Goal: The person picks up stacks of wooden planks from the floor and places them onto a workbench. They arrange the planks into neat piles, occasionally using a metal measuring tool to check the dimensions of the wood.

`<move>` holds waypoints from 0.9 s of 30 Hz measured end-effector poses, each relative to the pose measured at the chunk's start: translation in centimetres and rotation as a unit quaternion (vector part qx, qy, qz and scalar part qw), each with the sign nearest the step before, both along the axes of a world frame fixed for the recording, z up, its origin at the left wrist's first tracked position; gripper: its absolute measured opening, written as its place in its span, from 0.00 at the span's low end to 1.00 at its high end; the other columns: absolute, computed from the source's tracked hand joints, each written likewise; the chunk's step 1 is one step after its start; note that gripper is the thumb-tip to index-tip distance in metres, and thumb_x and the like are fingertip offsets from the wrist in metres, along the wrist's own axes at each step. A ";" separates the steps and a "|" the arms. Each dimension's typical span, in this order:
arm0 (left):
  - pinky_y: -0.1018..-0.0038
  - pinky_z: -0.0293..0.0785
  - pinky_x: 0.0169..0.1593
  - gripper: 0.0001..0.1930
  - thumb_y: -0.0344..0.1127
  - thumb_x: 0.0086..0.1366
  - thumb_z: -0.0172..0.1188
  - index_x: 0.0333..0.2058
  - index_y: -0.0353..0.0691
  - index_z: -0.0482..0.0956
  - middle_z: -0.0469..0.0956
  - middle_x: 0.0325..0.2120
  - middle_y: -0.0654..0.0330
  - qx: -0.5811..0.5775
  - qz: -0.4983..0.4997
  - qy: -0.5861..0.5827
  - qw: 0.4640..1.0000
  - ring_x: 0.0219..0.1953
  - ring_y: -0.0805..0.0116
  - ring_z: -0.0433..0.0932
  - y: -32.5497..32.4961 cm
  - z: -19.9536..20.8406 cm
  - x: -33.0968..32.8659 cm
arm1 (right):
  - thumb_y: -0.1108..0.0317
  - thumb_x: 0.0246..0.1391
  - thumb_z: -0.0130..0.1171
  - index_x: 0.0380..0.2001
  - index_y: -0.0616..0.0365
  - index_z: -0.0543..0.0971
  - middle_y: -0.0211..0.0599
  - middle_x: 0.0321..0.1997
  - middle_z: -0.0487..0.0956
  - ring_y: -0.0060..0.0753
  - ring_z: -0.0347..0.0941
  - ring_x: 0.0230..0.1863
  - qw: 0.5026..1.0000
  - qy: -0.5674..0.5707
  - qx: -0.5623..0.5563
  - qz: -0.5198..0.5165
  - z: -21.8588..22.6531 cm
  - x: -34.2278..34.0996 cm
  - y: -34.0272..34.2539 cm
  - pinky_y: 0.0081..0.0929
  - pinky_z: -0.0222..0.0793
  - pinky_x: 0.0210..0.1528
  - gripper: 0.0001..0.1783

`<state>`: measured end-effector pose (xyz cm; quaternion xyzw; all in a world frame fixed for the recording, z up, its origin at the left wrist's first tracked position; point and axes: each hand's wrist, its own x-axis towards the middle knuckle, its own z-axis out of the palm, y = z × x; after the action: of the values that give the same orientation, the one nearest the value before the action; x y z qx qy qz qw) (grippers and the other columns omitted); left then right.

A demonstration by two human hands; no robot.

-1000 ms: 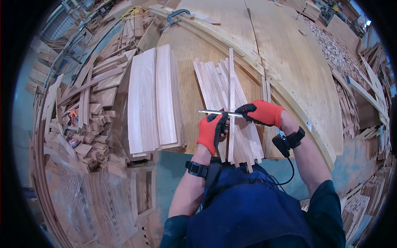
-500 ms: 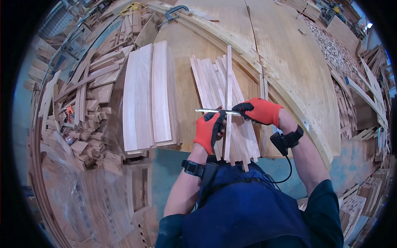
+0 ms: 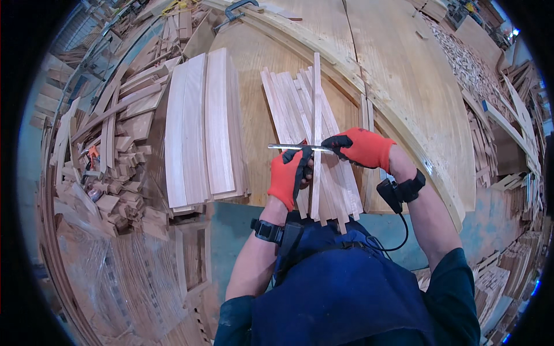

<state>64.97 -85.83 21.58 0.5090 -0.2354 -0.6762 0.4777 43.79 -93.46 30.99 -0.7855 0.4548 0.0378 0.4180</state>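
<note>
A long thin wood strip point(image 3: 317, 86) is held over several similar strips, crossed by a narrow silvery metal ruler point(image 3: 281, 146). My left hand point(image 3: 288, 175), in an orange glove with black fingers, is closed around the wood strip, with its thumb at the ruler. On the other side, my right hand point(image 3: 362, 147), gloved alike, pinches the ruler's right end close to the strip. Markings on the ruler are too small to make out. Beneath my hands the loose wood strips point(image 3: 287, 104) lie side by side, slightly fanned, their near ends close to my apron.
Left of the strips stands a stack of wide boards point(image 3: 193, 132). A long curved wooden rail point(image 3: 404, 135) crosses the plywood tabletop point(image 3: 415, 86), with a blue clamp point(image 3: 232, 14) at its far end. Offcuts point(image 3: 118, 199) are piled at the left; more scraps lie at the right.
The whole view has shifted slightly, so the boards and hands sit a little higher in it. Both hands keep the same grip on the wood strip and the ruler.
</note>
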 end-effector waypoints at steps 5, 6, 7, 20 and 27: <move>0.81 0.64 0.17 0.11 0.42 0.68 0.62 0.31 0.42 0.79 0.77 0.19 0.66 0.008 0.005 -0.005 1.000 0.15 0.78 0.72 0.1 1.2 -0.3 | 0.65 0.58 0.49 0.51 0.46 0.81 0.46 0.36 0.82 0.47 0.79 0.37 1.000 -0.002 -0.010 0.007 0.4 0.2 0.1 0.41 0.73 0.44 0.20; 0.81 0.63 0.17 0.11 0.42 0.68 0.62 0.29 0.42 0.79 0.76 0.17 0.66 0.013 0.007 -0.008 1.000 0.14 0.77 0.70 0.1 1.3 -0.4 | 0.65 0.58 0.49 0.51 0.46 0.81 0.46 0.36 0.82 0.47 0.79 0.37 1.000 0.001 -0.011 0.004 0.5 0.2 0.2 0.41 0.73 0.44 0.20; 0.81 0.63 0.17 0.11 0.42 0.68 0.62 0.29 0.42 0.79 0.75 0.17 0.66 0.013 0.004 -0.005 1.000 0.14 0.77 0.70 0.1 1.3 -0.3 | 0.65 0.58 0.49 0.51 0.46 0.81 0.46 0.35 0.82 0.47 0.79 0.36 1.000 -0.003 -0.014 0.005 0.3 0.1 0.1 0.41 0.73 0.44 0.20; 0.80 0.64 0.18 0.10 0.42 0.69 0.61 0.34 0.42 0.79 0.77 0.21 0.66 0.011 0.002 0.014 1.000 0.17 0.77 0.72 0.1 1.2 -0.3 | 0.66 0.55 0.50 0.50 0.46 0.81 0.42 0.30 0.82 0.43 0.77 0.31 0.999 -0.033 0.015 -0.007 -0.1 -0.2 -0.1 0.37 0.73 0.40 0.20; 0.80 0.65 0.18 0.10 0.41 0.69 0.61 0.35 0.42 0.78 0.77 0.22 0.67 0.005 0.013 0.017 1.000 0.18 0.77 0.72 0.2 0.7 -0.2 | 0.65 0.55 0.50 0.49 0.46 0.81 0.41 0.32 0.82 0.44 0.77 0.34 0.999 -0.031 0.008 -0.005 0.1 -0.2 0.1 0.38 0.72 0.43 0.20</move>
<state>64.73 -85.68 22.33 0.5032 -0.2174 -0.6797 0.4874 43.56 -93.40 31.08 -0.7808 0.4452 0.0154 0.4381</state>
